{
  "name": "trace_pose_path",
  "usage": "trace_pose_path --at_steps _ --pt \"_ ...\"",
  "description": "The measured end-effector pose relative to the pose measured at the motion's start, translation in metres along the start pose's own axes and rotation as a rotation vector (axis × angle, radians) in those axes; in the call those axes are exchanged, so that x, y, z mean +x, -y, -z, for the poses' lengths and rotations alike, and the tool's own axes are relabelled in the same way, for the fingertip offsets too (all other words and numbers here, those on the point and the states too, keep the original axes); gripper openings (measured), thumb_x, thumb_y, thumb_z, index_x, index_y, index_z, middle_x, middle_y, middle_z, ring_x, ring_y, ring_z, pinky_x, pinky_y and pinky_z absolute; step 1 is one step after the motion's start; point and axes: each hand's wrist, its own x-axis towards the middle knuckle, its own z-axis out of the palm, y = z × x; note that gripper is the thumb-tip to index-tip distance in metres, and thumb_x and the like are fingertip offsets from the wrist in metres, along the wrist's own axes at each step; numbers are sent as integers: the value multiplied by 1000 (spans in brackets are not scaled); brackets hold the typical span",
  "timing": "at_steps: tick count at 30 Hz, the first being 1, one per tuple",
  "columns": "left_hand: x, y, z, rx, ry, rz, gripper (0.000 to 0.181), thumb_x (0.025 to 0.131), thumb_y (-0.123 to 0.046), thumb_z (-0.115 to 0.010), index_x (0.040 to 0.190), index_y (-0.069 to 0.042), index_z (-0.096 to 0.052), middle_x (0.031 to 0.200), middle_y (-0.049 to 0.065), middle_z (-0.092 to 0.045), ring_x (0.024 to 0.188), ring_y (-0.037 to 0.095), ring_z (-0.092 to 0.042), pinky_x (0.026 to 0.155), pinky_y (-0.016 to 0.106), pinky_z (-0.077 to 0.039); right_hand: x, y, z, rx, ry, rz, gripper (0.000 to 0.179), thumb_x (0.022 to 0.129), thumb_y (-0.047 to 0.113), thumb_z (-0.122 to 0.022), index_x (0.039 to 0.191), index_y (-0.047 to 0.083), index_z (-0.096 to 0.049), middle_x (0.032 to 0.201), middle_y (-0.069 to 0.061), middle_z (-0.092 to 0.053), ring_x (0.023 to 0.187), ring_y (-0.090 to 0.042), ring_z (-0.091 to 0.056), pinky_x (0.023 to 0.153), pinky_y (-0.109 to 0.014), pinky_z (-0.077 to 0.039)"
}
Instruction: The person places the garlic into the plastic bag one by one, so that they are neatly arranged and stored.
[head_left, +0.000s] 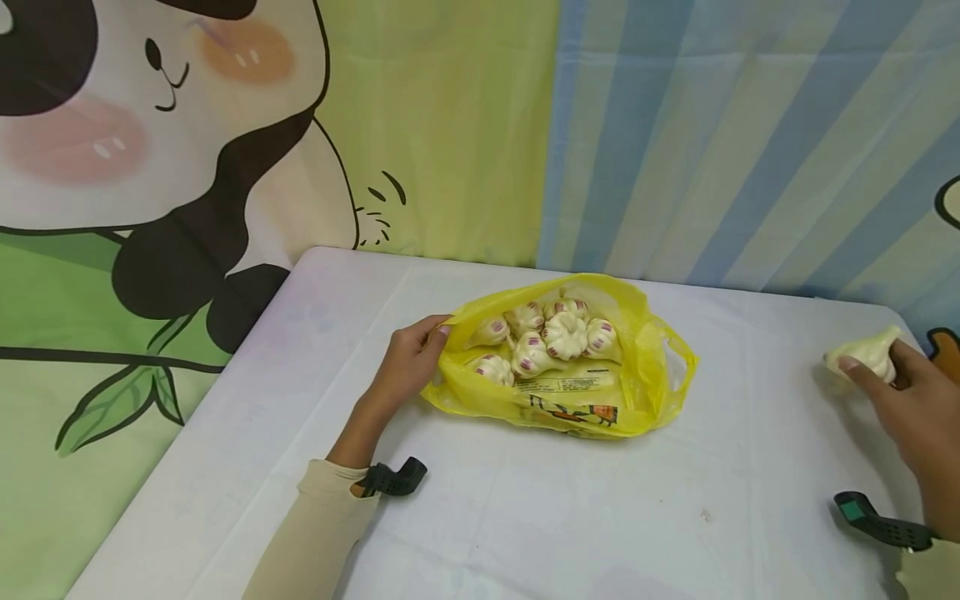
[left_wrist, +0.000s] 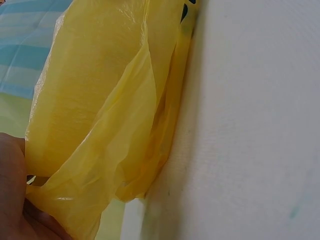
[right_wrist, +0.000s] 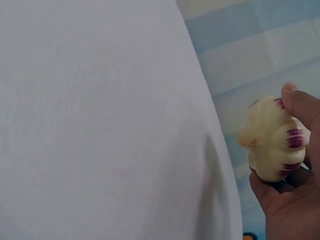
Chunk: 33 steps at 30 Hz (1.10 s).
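Observation:
A yellow plastic bag (head_left: 660,400) lies on the table with its mouth spread wide. Several white garlic bulbs (head_left: 565,335) with purple streaks sit inside it. My left hand (head_left: 408,358) pinches the bag's left rim between thumb and fingers; in the left wrist view the yellow film (left_wrist: 100,115) stretches up from that hand. Far to the right, my right hand (head_left: 918,408) holds a single garlic bulb (head_left: 870,354) above the table. The right wrist view shows this bulb's root tuft and purple marks, with thumb and fingers around it.
The table has a white cloth (head_left: 570,517) over it. Behind stands a curtain (head_left: 450,125) with a panda print and blue stripes. A dark strap (head_left: 393,477) sits on the left wrist, another strap (head_left: 885,525) on the right. The table's right edge runs close to the right hand.

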Motion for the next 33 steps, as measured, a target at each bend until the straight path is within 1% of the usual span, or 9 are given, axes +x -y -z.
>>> trace_pose_path --at_steps 3,6,10,18,20,21,25,30,33 --pt "0 1 1 -8 3 -6 35 104 -27 -47 126 -7 -64 121 5 -65 111 15 -59 94 38 -48 -5 15 -1 -12 2 38 80 96 46 -55 157 13 -13 155 -22 -23 132 -41 -34 97 -20 -41" --pt "0 0 2 -10 1 -6 35 104 -28 -47 126 -7 -64 121 5 -65 111 15 -60 94 38 -48 -9 30 -2 -3 0 119 79 96 43 -57 156 14 -16 154 -23 -25 135 -36 -34 81 -6 -40" --pt "0 -1 3 2 -13 -4 35 104 -28 -47 125 -8 -65 120 4 -66 111 14 -59 94 38 -48 -14 50 -2 25 32 236 77 96 38 -59 156 13 -17 154 -21 -25 136 -30 -35 70 1 -36" --pt "1 -3 5 10 -17 -9 35 104 -29 -46 125 -8 -65 120 4 -66 111 14 -60 94 38 -48 -28 94 -2 0 224 397 79 96 32 -62 154 0 -18 147 -34 -29 119 -44 -45 66 1 -36" --pt "0 -4 6 15 -18 -8 35 104 -30 -46 125 -8 -65 120 4 -66 110 14 -60 94 38 -48 -31 105 -3 -2 266 440 80 95 31 -64 153 -1 -19 145 -35 -32 113 -21 -52 66 1 -36" --pt "0 -4 6 16 -18 -9 35 104 -30 -46 125 -8 -65 120 4 -66 110 14 -60 94 38 -48 -33 110 -3 -2 285 458 80 95 30 -65 153 -1 -19 144 -35 -33 112 -20 -53 66 1 -36" --pt "0 -4 6 1 -16 -8 35 104 -30 -46 125 -9 -65 120 4 -66 111 14 -60 94 38 -48 -42 125 -7 56 334 554 75 92 19 -70 152 1 -29 141 -18 -47 105 8 -49 75 -1 -39" --pt "1 -3 3 -12 -14 -6 36 104 -31 -46 125 -9 -65 119 3 -66 110 14 -60 93 37 -49 -49 138 -14 171 436 706 67 86 1 -72 146 4 -42 128 14 -56 112 6 -51 86 -6 -41" --pt "0 -2 2 -12 -15 -11 36 104 -30 -46 125 -9 -66 118 3 -66 109 14 -61 92 37 -49 -51 147 -20 201 489 745 67 84 -4 -73 144 2 -44 128 12 -57 113 2 -53 87 -8 -42"
